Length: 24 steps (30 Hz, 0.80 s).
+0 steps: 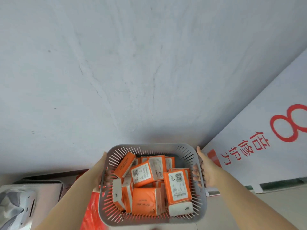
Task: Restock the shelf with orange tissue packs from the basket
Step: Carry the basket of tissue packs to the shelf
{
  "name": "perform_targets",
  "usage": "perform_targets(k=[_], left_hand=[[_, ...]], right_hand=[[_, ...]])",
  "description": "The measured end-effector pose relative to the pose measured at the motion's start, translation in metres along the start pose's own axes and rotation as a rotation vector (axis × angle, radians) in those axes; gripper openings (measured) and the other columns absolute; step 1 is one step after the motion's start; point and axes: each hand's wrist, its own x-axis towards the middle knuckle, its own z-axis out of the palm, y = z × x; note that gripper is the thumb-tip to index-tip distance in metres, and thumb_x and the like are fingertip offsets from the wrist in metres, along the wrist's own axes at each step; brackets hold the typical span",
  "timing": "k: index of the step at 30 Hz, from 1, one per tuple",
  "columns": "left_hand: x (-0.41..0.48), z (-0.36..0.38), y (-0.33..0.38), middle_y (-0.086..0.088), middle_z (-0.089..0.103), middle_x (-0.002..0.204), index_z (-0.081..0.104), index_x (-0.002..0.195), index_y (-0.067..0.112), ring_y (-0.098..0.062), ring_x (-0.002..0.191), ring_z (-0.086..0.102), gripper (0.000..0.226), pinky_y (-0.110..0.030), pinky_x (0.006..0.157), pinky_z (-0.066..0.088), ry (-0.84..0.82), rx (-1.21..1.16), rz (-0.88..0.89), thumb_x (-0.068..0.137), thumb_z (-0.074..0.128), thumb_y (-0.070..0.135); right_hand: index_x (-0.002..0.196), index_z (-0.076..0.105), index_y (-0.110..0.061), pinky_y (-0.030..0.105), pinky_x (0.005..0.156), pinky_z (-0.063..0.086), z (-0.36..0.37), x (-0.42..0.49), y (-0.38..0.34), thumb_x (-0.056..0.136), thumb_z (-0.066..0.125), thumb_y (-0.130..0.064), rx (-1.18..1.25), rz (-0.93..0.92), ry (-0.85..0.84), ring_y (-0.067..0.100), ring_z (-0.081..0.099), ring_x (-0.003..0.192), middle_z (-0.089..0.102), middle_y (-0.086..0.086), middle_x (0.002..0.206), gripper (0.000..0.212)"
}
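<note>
hands: left (99,170) and right (206,170) clasp basket (154,146) sides, fingers curled through slots | packs (146,173) heaped inside, midway between hands, equally near | shelf unseen

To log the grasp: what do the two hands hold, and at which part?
Both hold the grey basket of orange tissue packs by its side walls: left hand on the left wall, right hand on the right, fingers through the slots.

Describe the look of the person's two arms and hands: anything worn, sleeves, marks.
Both forearms are bare up to the frame's edge: no sleeves show. The left hand and right hand wear no gloves. No watch, bracelet or ring is visible, and no markings show. The fingers are partly hidden behind basket slats.
</note>
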Motion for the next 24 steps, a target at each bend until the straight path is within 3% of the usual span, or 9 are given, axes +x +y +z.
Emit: perform_targets(k=[5, 8, 11, 13, 17, 21, 24], left_hand=[[-0.067, 0.009, 0.009, -0.006, 0.045, 0.044, 0.043, 0.046, 0.011, -0.017, 0.036, 0.043, 0.079, -0.021, 0.044, 0.039, 0.004, 0.040, 0.076, 0.079, 0.033, 0.082], [-0.110, 0.027, 0.006, -0.004, 0.044, 0.048, 0.041, 0.053, 0.015, -0.017, 0.041, 0.042, 0.072, -0.023, 0.049, 0.038, -0.022, 0.100, 0.127, 0.077, 0.036, 0.082], [-0.153, 0.057, -0.003, -0.005, 0.042, 0.048, 0.039, 0.053, 0.015, -0.016, 0.043, 0.042, 0.071, -0.025, 0.051, 0.038, -0.057, 0.171, 0.180, 0.078, 0.036, 0.081], [-0.179, 0.083, -0.013, -0.005, 0.039, 0.046, 0.036, 0.049, 0.015, -0.016, 0.040, 0.040, 0.073, -0.023, 0.048, 0.035, -0.071, 0.265, 0.223, 0.081, 0.030, 0.080], [-0.226, 0.138, -0.045, -0.006, 0.039, 0.052, 0.036, 0.051, 0.015, -0.018, 0.045, 0.038, 0.072, -0.026, 0.050, 0.037, -0.121, 0.372, 0.248, 0.082, 0.030, 0.080], [-0.262, 0.200, -0.093, -0.004, 0.040, 0.054, 0.040, 0.055, 0.014, -0.018, 0.045, 0.039, 0.068, -0.024, 0.048, 0.039, -0.207, 0.395, 0.267, 0.084, 0.037, 0.076], [-0.287, 0.257, -0.137, -0.005, 0.046, 0.042, 0.045, 0.056, 0.014, -0.018, 0.037, 0.044, 0.066, -0.019, 0.045, 0.041, -0.239, 0.506, 0.264, 0.089, 0.035, 0.070]], right_hand=[[0.071, 0.056, -0.011, 0.036, 0.075, 0.049, -0.026, -0.056, 0.015, 0.066, 0.054, -0.081, 0.044, -0.052, 0.036, 0.026, 0.056, 0.065, 0.061, 0.010, 0.066, 0.070], [0.068, 0.057, -0.009, 0.033, 0.071, 0.049, -0.053, -0.095, 0.039, 0.069, 0.051, -0.080, 0.070, -0.078, 0.075, 0.025, 0.058, 0.062, 0.063, 0.010, 0.064, 0.071], [0.098, 0.063, -0.006, 0.035, 0.072, 0.053, -0.091, -0.131, 0.072, 0.070, 0.056, -0.077, 0.123, -0.100, 0.092, 0.029, 0.063, 0.077, 0.069, 0.015, 0.091, 0.077], [0.105, 0.062, -0.006, 0.040, 0.080, 0.053, -0.119, -0.157, 0.097, 0.067, 0.059, -0.077, 0.152, -0.107, 0.068, 0.031, 0.066, 0.087, 0.070, 0.017, 0.103, 0.081], [0.088, 0.060, -0.009, 0.035, 0.071, 0.051, -0.185, -0.197, 0.152, 0.066, 0.065, -0.072, 0.225, -0.128, 0.108, 0.026, 0.064, 0.073, 0.067, 0.010, 0.076, 0.067], [0.102, 0.057, -0.011, 0.037, 0.071, 0.048, -0.251, -0.234, 0.216, 0.072, 0.061, -0.071, 0.280, -0.148, 0.163, 0.028, 0.059, 0.081, 0.062, 0.012, 0.089, 0.066], [0.081, 0.058, -0.010, 0.031, 0.065, 0.048, -0.304, -0.257, 0.268, 0.076, 0.057, -0.071, 0.349, -0.140, 0.205, 0.023, 0.056, 0.063, 0.058, 0.009, 0.071, 0.062]])
